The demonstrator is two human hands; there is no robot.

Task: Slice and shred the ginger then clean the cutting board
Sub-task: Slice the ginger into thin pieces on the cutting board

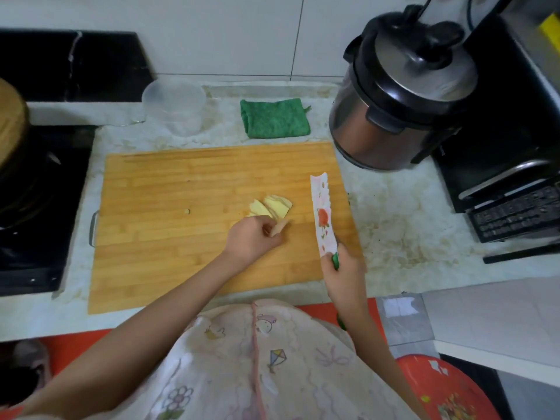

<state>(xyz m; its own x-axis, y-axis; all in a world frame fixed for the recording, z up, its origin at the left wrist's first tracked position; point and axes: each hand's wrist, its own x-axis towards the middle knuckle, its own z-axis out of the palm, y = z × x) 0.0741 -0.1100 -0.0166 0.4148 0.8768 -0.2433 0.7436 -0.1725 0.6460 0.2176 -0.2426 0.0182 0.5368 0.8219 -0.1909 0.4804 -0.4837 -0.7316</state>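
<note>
A wooden board (pixel 188 219) is laid across the pale counter (pixel 391 213) in the middle of the frame. A small fan of ginger slices (pixel 271 207) is spread on the board's right half, just right of centre. Directly below the slices, the left hand (pixel 253 239) is rested on the board with its fingers curled shut around a ginger piece (pixel 279 228), whose pale tip is seen sticking out toward the upper right. The piece is held just beside the slices; whether they touch cannot be told.

At the board's right edge, a knife (pixel 322 215) with a white, flower-printed blade is held by the right hand (pixel 344 275), the fingers being wrapped tightly around its green handle. The blade is pointed toward the top of the frame and is kept apart from the ginger; whether it rests on the board cannot be told.

A small dark speck (pixel 187 211) is seen on the board left of centre. Above the board, a folded green cloth (pixel 275 118) is laid on the counter, with a clear tub (pixel 174 106) to its left. A steel cooker (pixel 403 92) is stood at the upper right, a black oven (pixel 512 177) beside it at the right edge. A black hob (pixel 39 207) is set at the left edge.
</note>
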